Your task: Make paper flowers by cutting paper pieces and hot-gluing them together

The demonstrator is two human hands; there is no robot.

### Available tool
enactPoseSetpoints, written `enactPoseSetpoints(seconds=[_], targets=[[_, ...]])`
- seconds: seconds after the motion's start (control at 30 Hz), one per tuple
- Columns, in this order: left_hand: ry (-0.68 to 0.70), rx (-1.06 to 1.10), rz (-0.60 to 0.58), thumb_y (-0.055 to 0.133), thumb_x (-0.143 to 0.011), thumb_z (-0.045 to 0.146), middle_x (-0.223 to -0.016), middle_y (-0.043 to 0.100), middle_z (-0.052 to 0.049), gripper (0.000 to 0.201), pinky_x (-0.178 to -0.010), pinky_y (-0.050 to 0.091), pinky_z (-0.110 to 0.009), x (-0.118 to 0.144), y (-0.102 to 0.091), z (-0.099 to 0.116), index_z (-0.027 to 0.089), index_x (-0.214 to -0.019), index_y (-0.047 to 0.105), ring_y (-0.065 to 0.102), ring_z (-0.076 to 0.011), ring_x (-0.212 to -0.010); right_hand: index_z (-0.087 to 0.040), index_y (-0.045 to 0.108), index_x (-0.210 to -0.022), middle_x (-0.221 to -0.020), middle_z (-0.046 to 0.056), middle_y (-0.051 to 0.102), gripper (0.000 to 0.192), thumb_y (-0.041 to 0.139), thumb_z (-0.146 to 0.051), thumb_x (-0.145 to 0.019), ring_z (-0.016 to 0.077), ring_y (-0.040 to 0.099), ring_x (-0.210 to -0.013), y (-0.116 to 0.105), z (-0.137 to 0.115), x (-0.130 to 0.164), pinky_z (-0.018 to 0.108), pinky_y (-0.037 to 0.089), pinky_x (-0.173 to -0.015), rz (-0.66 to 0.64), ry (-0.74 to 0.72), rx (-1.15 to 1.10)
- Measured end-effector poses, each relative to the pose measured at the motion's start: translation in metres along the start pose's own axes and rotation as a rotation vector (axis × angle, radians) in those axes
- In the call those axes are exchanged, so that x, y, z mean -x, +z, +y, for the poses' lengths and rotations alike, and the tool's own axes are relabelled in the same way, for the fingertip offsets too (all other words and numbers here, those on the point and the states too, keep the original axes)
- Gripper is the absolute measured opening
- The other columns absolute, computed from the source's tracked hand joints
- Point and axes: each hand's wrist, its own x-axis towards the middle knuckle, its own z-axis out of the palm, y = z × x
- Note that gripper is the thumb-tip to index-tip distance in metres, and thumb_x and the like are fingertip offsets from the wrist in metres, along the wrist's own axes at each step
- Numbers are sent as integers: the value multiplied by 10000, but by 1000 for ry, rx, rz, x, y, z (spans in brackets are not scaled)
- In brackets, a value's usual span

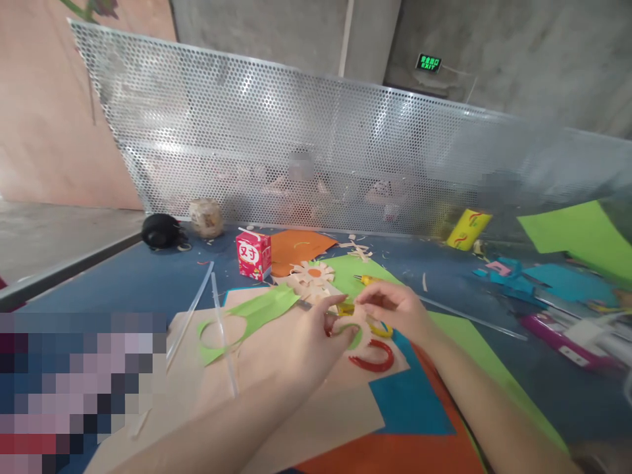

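Observation:
My left hand (316,339) is closed on a paper flower (364,332), pale pink with a green round centre. My right hand (395,309) pinches the flower's upper edge between thumb and fingers. Just beneath lie scissors with red handles (378,359), partly covered by the flower. A yellow-handled tool (382,327) shows behind my right fingers. Beyond my hands rests another pale paper flower (315,272) with an orange centre. Left of my left hand lies a green paper strip (257,315) with a round hole cut out.
Pale, blue (415,395), orange and green sheets cover much of the blue table (118,276). A red drink carton (254,255) stands behind them. Clear sticks (224,336) lie at left, a purple-and-white tool (567,342) at right. A perforated metal screen (247,131) borders the far edge.

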Motion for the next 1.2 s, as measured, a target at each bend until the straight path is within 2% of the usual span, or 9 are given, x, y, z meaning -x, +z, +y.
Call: enactPoseSetpoints(seconds=[0.1,0.2,0.33,0.47,0.57,0.67,0.87,1.0,1.2], targets=[[-27,-131,16,566,-680,321,-470,302,92,402,-448,210,-217,-3,-2,-3,172,-1053,544,288,-89,-447,-198,619,-785,-751,17,620,72,569,-214,-736,115,550,-642,1,0,0,232,450,-577,8,14,1],[26,-178,-16,561,-681,370,-506,353,67,264,-469,233,-220,-6,-2,-8,167,-844,604,330,-93,-481,-196,620,-777,-745,16,618,68,570,-208,-733,112,550,-626,1,-1,-1,226,444,-559,31,16,-13],[87,-174,-31,504,-715,425,-537,384,42,304,-495,255,-225,-8,-2,-14,163,-561,498,354,-101,-527,-203,621,-769,-745,10,624,62,594,-243,-729,112,556,-648,0,-1,-2,221,449,-582,70,24,-55],[98,-175,9,522,-696,394,-535,352,44,290,-509,248,-229,-10,-4,-11,171,-535,428,338,-104,-544,-204,616,-811,-762,6,613,92,584,-255,-742,99,546,-634,0,-2,-3,214,446,-582,23,44,-89],[61,-161,-34,500,-704,382,-519,298,55,306,-496,222,-228,-10,-6,-8,174,-516,379,291,-92,-525,-195,619,-855,-733,6,597,149,568,-293,-755,92,529,-585,2,-4,-4,211,431,-538,-31,99,-84],[44,-169,-58,500,-708,387,-517,266,58,334,-482,195,-229,-10,-8,-8,174,-501,347,263,-85,-511,-178,626,-790,-660,-2,573,165,576,-330,-749,89,507,-545,4,-8,-5,210,416,-511,-46,139,-74],[91,-102,-42,520,-710,409,-534,401,37,269,-491,260,-225,-14,-7,-18,152,-630,538,378,-106,-526,-177,613,-762,-616,-15,537,143,584,-316,-747,83,477,-517,3,-8,-5,216,408,-505,-18,132,-110],[89,-21,0,573,-664,429,-530,477,20,292,-490,312,-226,-17,-7,-19,139,-637,583,441,-122,-526,-176,599,-794,-608,-19,528,166,562,-334,-760,77,457,-492,2,-4,-4,213,394,-481,-32,130,-167],[59,8,38,597,-641,439,-516,489,26,306,-479,326,-221,-17,-8,-23,136,-609,581,457,-116,-503,-177,590,-865,-817,25,588,181,625,-242,-699,121,537,-710,4,0,-5,245,438,-634,-84,105,-78]])
